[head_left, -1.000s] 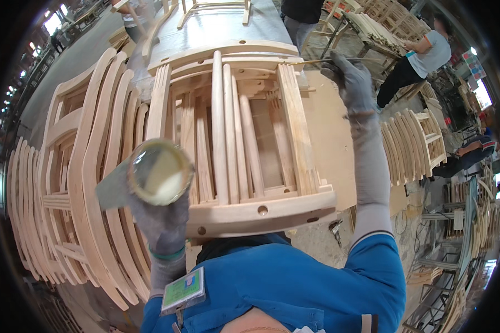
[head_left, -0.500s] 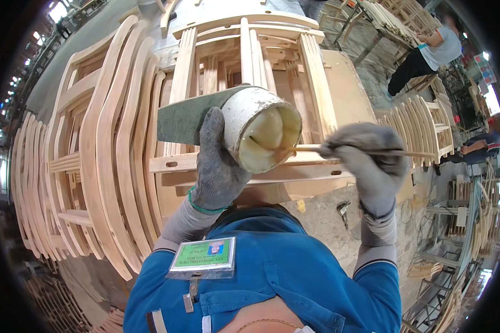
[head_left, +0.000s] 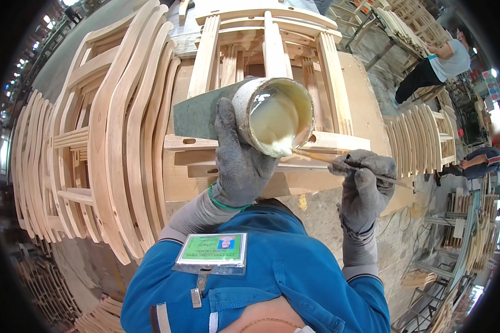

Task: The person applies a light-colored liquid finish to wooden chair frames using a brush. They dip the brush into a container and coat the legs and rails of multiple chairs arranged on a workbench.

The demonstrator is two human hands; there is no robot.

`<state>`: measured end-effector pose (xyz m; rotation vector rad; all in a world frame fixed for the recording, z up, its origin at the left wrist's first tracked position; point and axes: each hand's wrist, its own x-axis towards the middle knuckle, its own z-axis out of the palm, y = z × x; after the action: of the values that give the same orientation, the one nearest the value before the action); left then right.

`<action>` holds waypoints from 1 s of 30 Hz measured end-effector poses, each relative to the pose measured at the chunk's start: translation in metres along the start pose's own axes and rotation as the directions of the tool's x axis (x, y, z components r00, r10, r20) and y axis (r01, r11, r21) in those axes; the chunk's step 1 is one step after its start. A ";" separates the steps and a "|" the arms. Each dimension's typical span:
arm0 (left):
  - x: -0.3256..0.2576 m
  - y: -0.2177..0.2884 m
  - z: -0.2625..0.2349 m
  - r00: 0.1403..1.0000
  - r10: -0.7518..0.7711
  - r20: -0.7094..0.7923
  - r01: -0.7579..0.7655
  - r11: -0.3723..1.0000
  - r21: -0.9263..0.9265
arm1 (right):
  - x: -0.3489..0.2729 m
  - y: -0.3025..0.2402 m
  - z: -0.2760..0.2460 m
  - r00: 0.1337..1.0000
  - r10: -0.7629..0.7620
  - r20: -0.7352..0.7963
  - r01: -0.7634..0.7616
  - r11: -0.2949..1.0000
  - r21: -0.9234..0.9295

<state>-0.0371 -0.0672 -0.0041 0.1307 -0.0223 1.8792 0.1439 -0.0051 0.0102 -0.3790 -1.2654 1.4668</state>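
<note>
Glue pot [head_left: 272,116], tilted above the wooden chair frame [head_left: 272,72], gripped around its side by the gloved left hand [head_left: 240,161]; right hand [head_left: 365,186] pinching a thin brush [head_left: 316,156] at the pot's rim, best loaded lightly, drips kept off the frame.

badge [head_left: 212,251] | rectangular, green card in clear sleeve | clipped on blue jacket chest
</note>
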 end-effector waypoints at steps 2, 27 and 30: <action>-0.003 -0.002 -0.003 0.984 0.165 0.061 -0.175 0.946 0.274 | -0.006 0.002 -0.002 0.998 -0.046 0.034 0.045 0.998 0.048; -0.046 -0.017 -0.042 0.948 0.317 0.032 -0.144 0.335 0.931 | -0.007 -0.027 -0.125 0.880 0.041 -0.473 -0.230 0.908 -0.349; -0.055 -0.011 -0.061 0.932 0.225 0.284 -0.283 -0.038 0.958 | -0.004 -0.014 -0.133 0.893 0.116 -0.435 -0.289 0.888 -0.357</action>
<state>-0.0148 -0.1106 -0.0713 1.2819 1.4733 1.8595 0.2571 0.0539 -0.0298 -1.0796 -1.2121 1.1959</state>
